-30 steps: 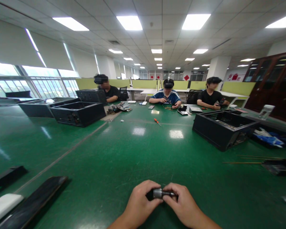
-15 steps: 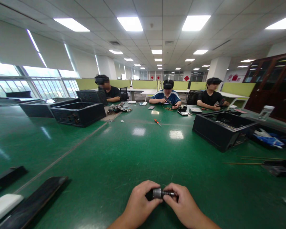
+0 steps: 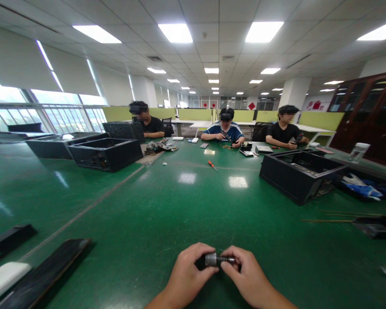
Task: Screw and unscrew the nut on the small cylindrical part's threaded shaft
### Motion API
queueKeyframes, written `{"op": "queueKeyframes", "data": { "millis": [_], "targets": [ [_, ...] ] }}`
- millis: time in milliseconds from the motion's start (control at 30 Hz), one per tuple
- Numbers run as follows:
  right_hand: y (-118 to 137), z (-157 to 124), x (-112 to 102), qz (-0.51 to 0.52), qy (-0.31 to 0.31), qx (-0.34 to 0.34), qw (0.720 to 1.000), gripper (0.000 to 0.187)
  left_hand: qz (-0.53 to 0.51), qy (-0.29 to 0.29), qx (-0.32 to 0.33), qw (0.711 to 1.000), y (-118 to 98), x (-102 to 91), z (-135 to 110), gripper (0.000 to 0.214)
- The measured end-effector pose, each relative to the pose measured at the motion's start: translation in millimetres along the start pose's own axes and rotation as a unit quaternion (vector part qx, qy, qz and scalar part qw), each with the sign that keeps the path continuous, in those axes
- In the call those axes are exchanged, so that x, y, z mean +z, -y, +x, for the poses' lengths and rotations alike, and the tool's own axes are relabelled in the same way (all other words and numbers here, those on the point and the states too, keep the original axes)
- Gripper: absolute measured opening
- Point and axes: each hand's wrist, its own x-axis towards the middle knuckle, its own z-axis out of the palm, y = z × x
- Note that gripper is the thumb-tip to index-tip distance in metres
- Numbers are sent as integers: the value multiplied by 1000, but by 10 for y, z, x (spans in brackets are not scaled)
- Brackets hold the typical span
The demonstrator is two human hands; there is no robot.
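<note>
Both my hands hold one small metal part [image 3: 211, 259] above the near edge of the green table [image 3: 167, 214]. It has a thick grey cylinder at the left and a narrower dark ridged shaft at the right; its exact kind I cannot make out. My left hand [image 3: 191, 270] grips the thick end between thumb and fingers. My right hand [image 3: 244, 272] pinches the shaft, and its fingertips hide the far end. The part lies roughly level, pointing sideways.
Black computer cases stand at left [image 3: 104, 153] and right [image 3: 300, 176]. An orange screwdriver [image 3: 211, 164] lies ahead. Near left are a dark flat panel [image 3: 51, 270] and a white object [image 3: 6, 281]. Thin rods [image 3: 328, 220] lie at right. Three people sit across the table.
Very little differs. The metal part has shifted slightly to the left in my hands, and both hands keep their hold on it.
</note>
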Motion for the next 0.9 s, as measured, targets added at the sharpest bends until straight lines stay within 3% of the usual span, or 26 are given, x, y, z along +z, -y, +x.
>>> {"op": "queueKeyframes", "data": {
  "millis": [533, 900],
  "targets": [
    [-49, 17, -15, -14, -24, 4, 1000, 15, 1, -23, 1, 1000, 7, -28, -6, 31],
    [-11, 18, -45, 32, -26, -2, 999, 38, -5, -38, -17, 999, -7, -45, 4, 32]
  ]
}}
